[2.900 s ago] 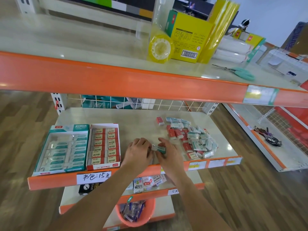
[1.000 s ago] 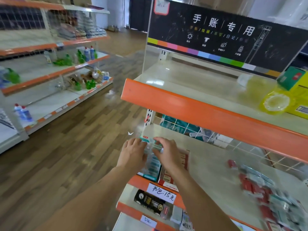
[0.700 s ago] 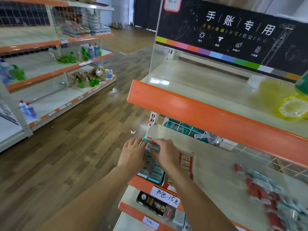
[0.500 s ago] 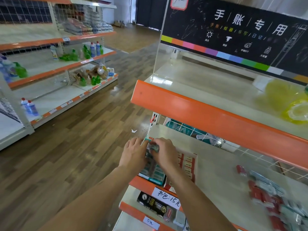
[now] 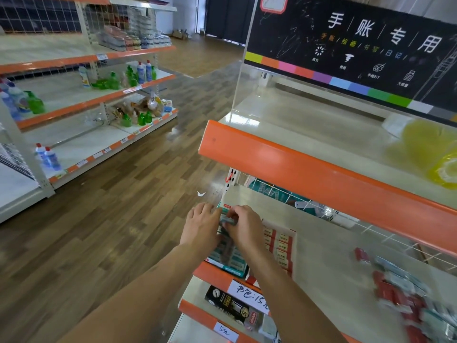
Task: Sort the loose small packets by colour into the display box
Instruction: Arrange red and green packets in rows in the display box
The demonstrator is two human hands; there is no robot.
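Both hands hover over the far end of the teal display box [image 5: 231, 262] on the middle shelf. My right hand [image 5: 243, 227] pinches a small teal packet [image 5: 227, 220] above that box. My left hand [image 5: 201, 226] rests beside it at the box's left edge, fingers bent over the rim; what they touch is hidden. The red display box [image 5: 280, 246] lies just right of the teal one, filled with red packets. A blurred pile of loose red and teal packets [image 5: 405, 290] lies on the shelf at the far right.
An orange-edged upper shelf [image 5: 309, 169] overhangs the work area, with yellow tape rolls [image 5: 445, 169] on it. A lower shelf holds a black box [image 5: 228, 305]. Wooden floor and another shelving unit with bottles [image 5: 111, 80] lie to the left.
The view swung left since the earliest frame. Both hands carried the teal packet from the shelf's front middle over to the teal box. In the last second they barely moved.
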